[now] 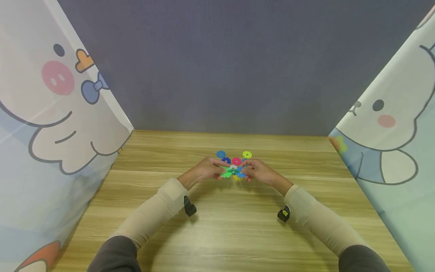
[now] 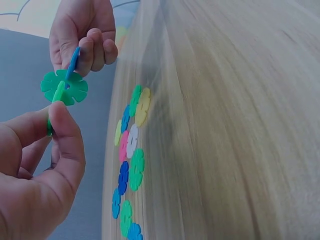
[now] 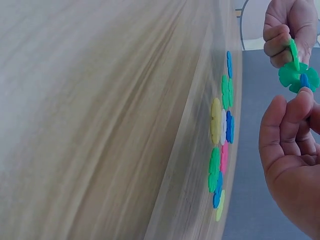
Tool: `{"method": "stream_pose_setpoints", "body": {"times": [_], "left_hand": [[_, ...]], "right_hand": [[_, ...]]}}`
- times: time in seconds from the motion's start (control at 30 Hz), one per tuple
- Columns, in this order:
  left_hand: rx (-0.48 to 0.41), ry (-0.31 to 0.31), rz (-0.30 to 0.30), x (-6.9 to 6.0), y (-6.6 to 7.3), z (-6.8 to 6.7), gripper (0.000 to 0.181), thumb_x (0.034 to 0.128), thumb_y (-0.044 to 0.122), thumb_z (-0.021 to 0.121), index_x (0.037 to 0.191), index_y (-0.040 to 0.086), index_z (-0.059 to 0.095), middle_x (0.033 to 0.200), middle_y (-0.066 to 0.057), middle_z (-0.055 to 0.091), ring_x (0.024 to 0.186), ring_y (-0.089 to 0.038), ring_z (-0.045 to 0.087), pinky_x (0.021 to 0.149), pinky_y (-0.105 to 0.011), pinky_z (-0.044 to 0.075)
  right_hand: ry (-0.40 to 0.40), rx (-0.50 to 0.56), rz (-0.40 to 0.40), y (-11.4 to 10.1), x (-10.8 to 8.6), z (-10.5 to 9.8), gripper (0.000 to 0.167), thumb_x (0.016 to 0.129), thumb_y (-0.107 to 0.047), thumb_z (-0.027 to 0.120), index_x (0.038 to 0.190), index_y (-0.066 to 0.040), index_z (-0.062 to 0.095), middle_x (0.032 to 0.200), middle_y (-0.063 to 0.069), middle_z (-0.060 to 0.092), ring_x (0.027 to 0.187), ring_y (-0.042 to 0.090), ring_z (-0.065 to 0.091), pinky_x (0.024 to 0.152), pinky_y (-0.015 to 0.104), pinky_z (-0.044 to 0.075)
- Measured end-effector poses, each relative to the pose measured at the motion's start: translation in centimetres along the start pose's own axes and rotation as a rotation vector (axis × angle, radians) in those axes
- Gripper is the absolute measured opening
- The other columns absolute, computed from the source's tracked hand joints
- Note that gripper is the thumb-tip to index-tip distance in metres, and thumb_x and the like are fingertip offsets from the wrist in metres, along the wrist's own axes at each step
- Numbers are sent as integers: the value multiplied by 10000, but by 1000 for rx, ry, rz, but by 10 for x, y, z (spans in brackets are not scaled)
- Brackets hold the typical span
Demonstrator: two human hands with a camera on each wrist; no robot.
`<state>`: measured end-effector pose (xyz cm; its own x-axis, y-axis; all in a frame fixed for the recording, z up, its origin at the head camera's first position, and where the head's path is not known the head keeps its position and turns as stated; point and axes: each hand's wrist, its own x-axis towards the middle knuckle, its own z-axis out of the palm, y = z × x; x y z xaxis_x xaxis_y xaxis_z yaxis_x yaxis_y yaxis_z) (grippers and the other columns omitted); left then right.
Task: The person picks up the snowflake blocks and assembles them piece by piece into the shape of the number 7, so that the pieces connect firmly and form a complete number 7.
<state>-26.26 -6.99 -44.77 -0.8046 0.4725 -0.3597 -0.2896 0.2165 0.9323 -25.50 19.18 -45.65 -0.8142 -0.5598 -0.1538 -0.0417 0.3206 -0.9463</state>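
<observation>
Over the table, both hands hold a small cluster of slotted plastic snowflake discs. My left hand (image 1: 208, 169) pinches a light green disc (image 2: 59, 93) between thumb and fingers. With its fingertips, my right hand (image 1: 261, 172) pinches a blue disc (image 2: 74, 61). Between them is a darker green disc (image 2: 77, 91), seen nearly face-on in the left wrist view. The light green and blue discs stand crosswise to it at its slots; how deeply they sit cannot be told. In the right wrist view, fingertips partly cover the blue disc (image 3: 304, 80).
Loose discs lie flat on the wooden table (image 1: 234, 234) beneath and beyond the hands, among them a pink disc (image 1: 236, 161), a yellow-green disc (image 1: 247, 154) and a white disc (image 2: 132, 141). A grey panel (image 1: 231, 68) rises behind the table, with printed cloth (image 1: 81, 132) at both sides.
</observation>
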Motion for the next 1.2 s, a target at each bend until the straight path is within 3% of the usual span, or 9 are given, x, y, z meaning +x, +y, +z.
{"method": "stream_pose_setpoints", "body": {"times": [0.17, 0.4, 0.6, 0.9, 1.07, 1.2], "left_hand": [[3, 12, -7, 1, 0, 0, 347, 973, -1, 646, 1321, 8, 659, 1335, -151, 612, 663, -103, 648, 675, -203, 604], [12, 5, -6, 3, -4, -2, 352, 976, 5, 644, 1328, 8, 653, 1343, -188, 626, 667, -100, 652, 689, -206, 608], [31, -8, -2, 1, -3, -4, 358, 989, 24, 636, 1347, 12, 643, 1505, -184, 515, 702, -104, 663, 715, -212, 611], [35, -30, -3, 2, -3, -5, 395, 991, 20, 632, 1384, -9, 604, 1502, -181, 522, 683, -90, 662, 703, -200, 609], [48, -34, 1, -1, -4, -4, 395, 988, 30, 641, 1379, -11, 606, 1499, -179, 529, 682, -85, 661, 718, -213, 616], [53, -38, -5, -3, -2, -4, 396, 989, 37, 642, 1381, -6, 606, 1450, -168, 566, 687, -86, 660, 718, -210, 614]], "right_hand": [[18, -9, 20, 0, 2, 2, 189, 1038, -37, 531, 1191, 71, 559, 726, 45, 653, 665, 122, 642, 651, 305, 606], [13, -64, 11, -2, 3, 2, 186, 1038, -54, 547, 1173, 69, 580, 752, 149, 659, 666, 166, 646, 659, 347, 612], [-7, -116, 29, -5, 3, -1, 193, 1051, -121, 546, 1172, 12, 614, 807, 175, 673, 684, 156, 641, 717, 415, 620], [66, -129, 78, -4, 8, -21, 367, 1082, -240, 517, 1290, 52, 593, 834, 43, 616, 775, 236, 621, 757, 465, 601], [121, -96, 100, -4, 14, -35, 362, 1082, -216, 515, 1285, 79, 574, 844, 69, 628, 749, 202, 608, 757, 467, 610], [165, -77, 126, -2, 19, -45, 354, 1081, -208, 518, 1285, 77, 566, 887, 118, 639, 734, 167, 581, 724, 394, 596]]}}
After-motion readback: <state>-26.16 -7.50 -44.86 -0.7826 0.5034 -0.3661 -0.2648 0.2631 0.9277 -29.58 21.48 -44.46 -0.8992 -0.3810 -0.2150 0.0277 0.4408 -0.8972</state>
